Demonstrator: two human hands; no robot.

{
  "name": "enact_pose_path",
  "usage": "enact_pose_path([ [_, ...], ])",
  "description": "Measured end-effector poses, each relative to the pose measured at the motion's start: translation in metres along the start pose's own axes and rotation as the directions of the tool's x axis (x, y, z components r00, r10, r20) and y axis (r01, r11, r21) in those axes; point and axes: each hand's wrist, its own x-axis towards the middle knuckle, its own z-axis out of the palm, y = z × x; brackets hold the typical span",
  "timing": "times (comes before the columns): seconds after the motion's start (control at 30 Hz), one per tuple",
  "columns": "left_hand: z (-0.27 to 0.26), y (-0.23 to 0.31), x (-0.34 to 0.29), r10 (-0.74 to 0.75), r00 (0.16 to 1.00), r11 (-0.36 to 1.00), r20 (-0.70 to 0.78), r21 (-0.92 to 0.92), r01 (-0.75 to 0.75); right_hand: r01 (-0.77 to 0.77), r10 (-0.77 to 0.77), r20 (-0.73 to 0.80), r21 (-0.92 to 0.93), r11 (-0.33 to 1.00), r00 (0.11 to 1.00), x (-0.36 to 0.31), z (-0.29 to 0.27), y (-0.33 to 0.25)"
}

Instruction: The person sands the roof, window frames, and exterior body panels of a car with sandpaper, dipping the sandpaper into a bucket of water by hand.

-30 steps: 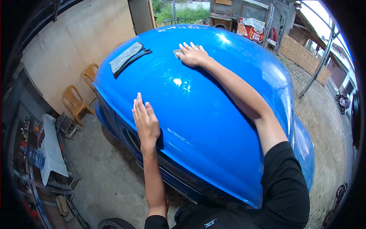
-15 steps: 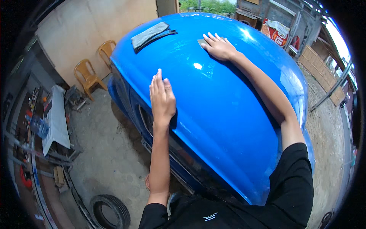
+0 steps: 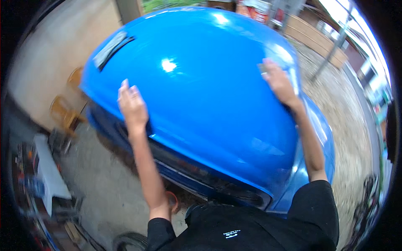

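Observation:
The glossy blue car roof [image 3: 205, 100] stretches across the middle of the head view. My left hand [image 3: 134, 106] is open, its fingers extended, at the roof's near left edge. Over on the right side of the roof, my right hand [image 3: 280, 83] holds a small, flat grey-brown piece [image 3: 262, 68] that looks like sandpaper. Most of that piece is hidden beneath my fingers, and the hand is slightly blurred. A folded grey cloth [image 3: 112, 49] lies on the roof at the far left, apart from both hands.
Orange plastic chairs [image 3: 63, 111] stand by the pale wall [image 3: 63, 50] at left. A cluttered bench with a white sheet [image 3: 52, 175] is at lower left, and a tire [image 3: 130, 242] lies on the floor. Bamboo-like panels [image 3: 312, 37] stand beyond the car at right.
My right hand has moved across the roof to the right with the grey-brown piece. My left hand stays near the roof edge. The whole view has shifted, so the car appears further left.

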Motion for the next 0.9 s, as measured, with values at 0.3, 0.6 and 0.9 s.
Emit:
enact_pose_path([
  [0.3, -0.001, 0.092, -0.038, 0.108, 0.91, 0.964, 0.399, 0.184, -0.195, -0.079, 0.085, 0.199, -0.036, 0.996, 0.976, -0.11, -0.043, -0.163],
  [0.6, -0.009, 0.103, -0.044, 0.23, 0.862, 0.944, 0.452, 0.112, -0.31, -0.38, 0.407, 0.163, -0.174, 0.909, 0.899, 0.028, 0.005, -0.04],
  [0.9, -0.016, 0.114, -0.043, 0.206, 0.876, 0.96, 0.437, 0.084, -0.268, -0.249, 0.251, 0.136, -0.034, 0.968, 0.958, -0.019, -0.018, -0.035],
])
